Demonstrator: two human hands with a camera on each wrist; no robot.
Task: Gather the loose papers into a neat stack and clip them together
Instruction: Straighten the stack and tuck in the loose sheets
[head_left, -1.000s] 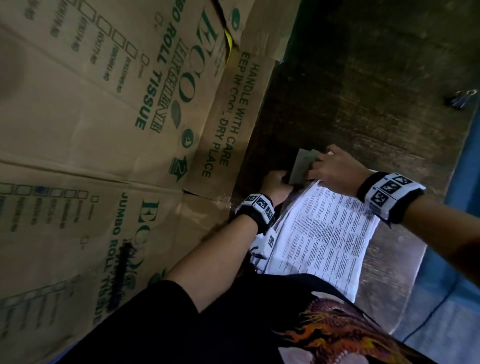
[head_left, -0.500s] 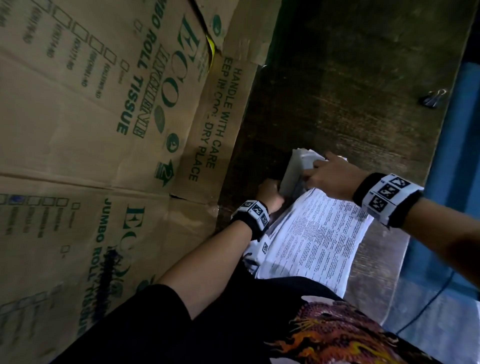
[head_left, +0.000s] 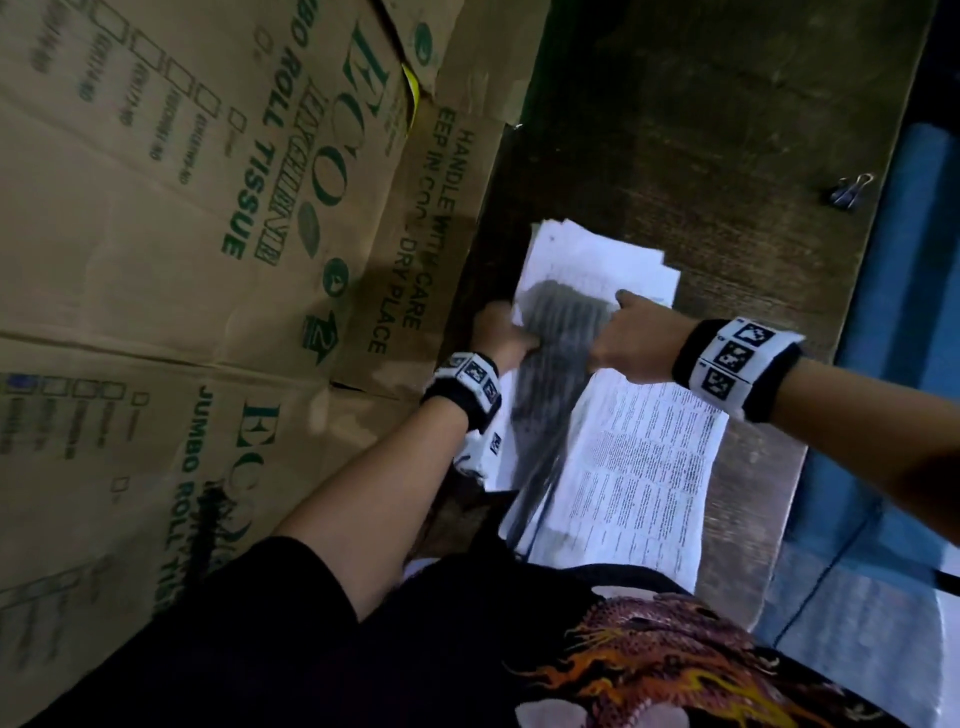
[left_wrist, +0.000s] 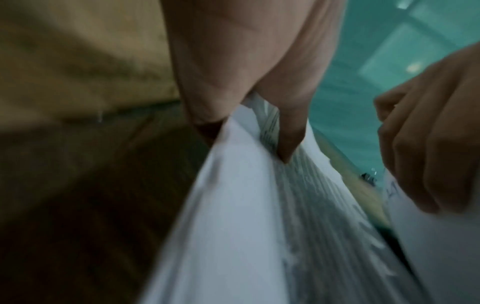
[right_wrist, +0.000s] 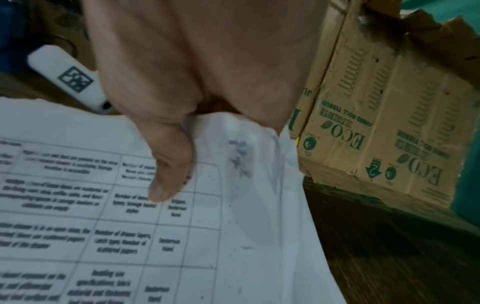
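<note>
A bundle of white printed papers (head_left: 597, 260) lies across the dark wooden table (head_left: 701, 130), its sheets uneven and fanned at the far end. My left hand (head_left: 501, 332) pinches the bundle's left edge between thumb and fingers (left_wrist: 285, 144). My right hand (head_left: 631, 332) grips the right side, and the right wrist view shows its thumb (right_wrist: 166, 181) lying on a sheet with a printed table (right_wrist: 103, 236). Between the hands the papers sag in a dark fold. A black binder clip (head_left: 849, 187) lies apart at the table's far right edge.
Large cardboard boxes (head_left: 208, 234) marked as jumbo roll tissue stand against the table's left side, close to my left hand. The table's right edge (head_left: 852, 291) drops to a blue floor. My dark shirt with an orange dragon print (head_left: 649, 665) covers the near end.
The papers stood bunched upright between my hands; now their far end has dropped flat and spread on the table. My hands have moved a little apart along the bundle.
</note>
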